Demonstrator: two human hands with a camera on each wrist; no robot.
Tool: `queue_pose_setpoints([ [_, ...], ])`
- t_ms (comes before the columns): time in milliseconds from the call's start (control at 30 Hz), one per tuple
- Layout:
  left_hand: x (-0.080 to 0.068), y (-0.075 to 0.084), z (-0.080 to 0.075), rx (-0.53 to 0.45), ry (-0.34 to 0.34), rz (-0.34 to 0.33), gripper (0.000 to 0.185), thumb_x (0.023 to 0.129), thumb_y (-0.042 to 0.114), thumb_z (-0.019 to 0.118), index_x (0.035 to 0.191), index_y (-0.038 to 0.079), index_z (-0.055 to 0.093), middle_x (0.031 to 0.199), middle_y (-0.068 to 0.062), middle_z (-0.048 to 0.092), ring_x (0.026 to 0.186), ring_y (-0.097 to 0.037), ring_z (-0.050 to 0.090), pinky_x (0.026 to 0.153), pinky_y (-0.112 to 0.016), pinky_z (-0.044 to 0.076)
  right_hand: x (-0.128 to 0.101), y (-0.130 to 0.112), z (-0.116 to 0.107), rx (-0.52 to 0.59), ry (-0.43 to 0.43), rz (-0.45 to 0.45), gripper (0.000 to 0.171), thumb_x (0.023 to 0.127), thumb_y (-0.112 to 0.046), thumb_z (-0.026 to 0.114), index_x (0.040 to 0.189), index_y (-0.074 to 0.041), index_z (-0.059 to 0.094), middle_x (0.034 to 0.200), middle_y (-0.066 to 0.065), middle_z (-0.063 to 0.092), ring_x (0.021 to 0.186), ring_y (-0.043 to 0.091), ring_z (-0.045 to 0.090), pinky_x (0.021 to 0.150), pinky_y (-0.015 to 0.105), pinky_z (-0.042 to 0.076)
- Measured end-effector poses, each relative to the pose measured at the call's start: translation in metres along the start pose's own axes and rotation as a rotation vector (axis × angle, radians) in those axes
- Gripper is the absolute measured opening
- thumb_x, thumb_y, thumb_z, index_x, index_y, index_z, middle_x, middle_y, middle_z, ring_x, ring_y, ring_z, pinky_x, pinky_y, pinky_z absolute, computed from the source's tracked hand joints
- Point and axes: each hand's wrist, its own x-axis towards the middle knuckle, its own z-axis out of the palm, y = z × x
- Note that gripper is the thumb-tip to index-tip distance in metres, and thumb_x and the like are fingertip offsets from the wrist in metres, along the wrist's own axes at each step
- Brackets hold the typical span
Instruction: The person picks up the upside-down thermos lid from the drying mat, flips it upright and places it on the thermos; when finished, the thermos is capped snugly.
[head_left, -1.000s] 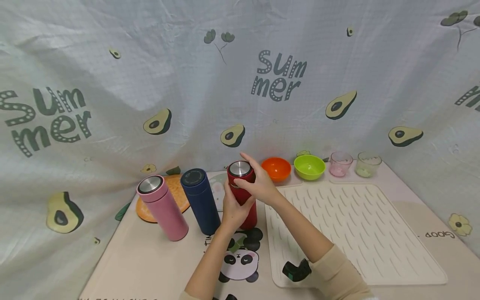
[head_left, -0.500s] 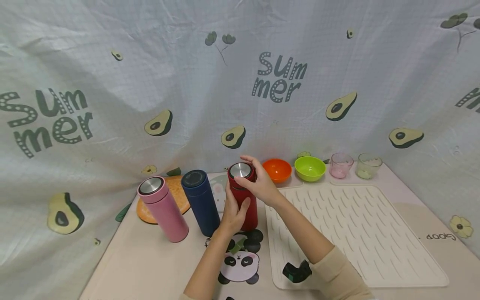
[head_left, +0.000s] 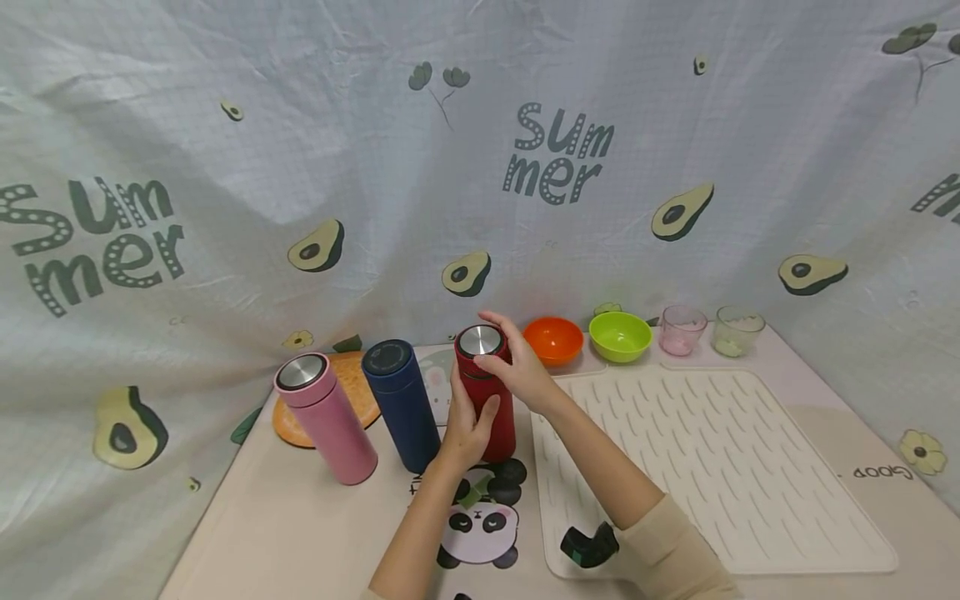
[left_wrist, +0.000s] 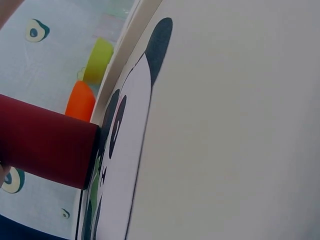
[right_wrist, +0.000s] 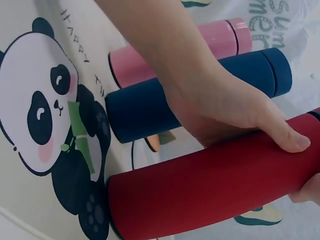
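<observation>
A red thermos flask stands upright on the table, its lid with a silver disc on top. My left hand grips the flask's body from the left, thumb across the front. Around the lid curl the thumb and fingers of my right hand. The right wrist view shows the left hand along the red flask, with right fingertips below the lid's end. In the left wrist view the flask's base meets the table. No gap between lid and body is visible.
Left of the hands stand a blue flask and a pink flask, near an orange round mat. Behind are an orange bowl, a green bowl and two glass cups. A ridged cream mat lies right.
My left thumb has shifted a little to the left on the red flask's body. The right thumb has slid slightly along the lid. The flask stays in place.
</observation>
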Motion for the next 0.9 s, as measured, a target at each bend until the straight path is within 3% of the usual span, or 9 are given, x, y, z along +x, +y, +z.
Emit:
queue_pose_setpoints([
  [100, 0.0000, -0.0015, 0.0001, -0.013, 0.002, -0.006, 0.074, 0.089, -0.002, 0.049, 0.140, -0.004, -0.004, 0.130, -0.024, 0.035, 0.112, -0.034, 0.045, 0.095, -0.045, 0.040, 0.0005, -0.0016, -0.0006, 0.059, -0.017, 0.004, 0.058, 0.085, -0.011, 0.051, 0.139, -0.002, 0.030, 0.130, 0.022, 0.041, 0.109, 0.030, 0.047, 0.091, 0.038, 0.044],
  [233, -0.0002, -0.0016, 0.0000, -0.016, 0.003, -0.011, 0.073, 0.089, 0.000, 0.049, 0.140, -0.005, -0.003, 0.132, -0.025, 0.032, 0.113, -0.035, 0.044, 0.095, -0.046, 0.040, 0.0016, -0.0005, 0.0002, 0.089, 0.008, 0.053, 0.060, 0.083, -0.011, 0.061, 0.135, -0.003, 0.034, 0.126, 0.019, 0.043, 0.107, 0.028, 0.049, 0.088, 0.034, 0.047],
  [467, -0.0004, -0.0007, 0.0007, -0.024, 0.007, -0.011, 0.075, 0.087, -0.004, 0.049, 0.140, -0.006, -0.004, 0.130, -0.026, 0.034, 0.113, -0.037, 0.044, 0.095, -0.048, 0.039, -0.0001, 0.0030, -0.0003, 0.142, 0.002, 0.052, 0.058, 0.083, -0.014, 0.055, 0.135, 0.001, 0.034, 0.127, 0.023, 0.043, 0.109, 0.029, 0.048, 0.093, 0.036, 0.043],
  [900, 0.0004, -0.0009, 0.0010, -0.042, -0.005, -0.011, 0.073, 0.087, -0.005, 0.049, 0.139, -0.006, -0.002, 0.131, -0.025, 0.032, 0.113, -0.036, 0.045, 0.095, -0.044, 0.040, -0.0018, 0.0020, 0.0042, 0.097, 0.073, 0.055, 0.054, 0.084, -0.012, 0.059, 0.131, 0.000, 0.035, 0.125, 0.020, 0.045, 0.107, 0.028, 0.048, 0.089, 0.036, 0.046],
])
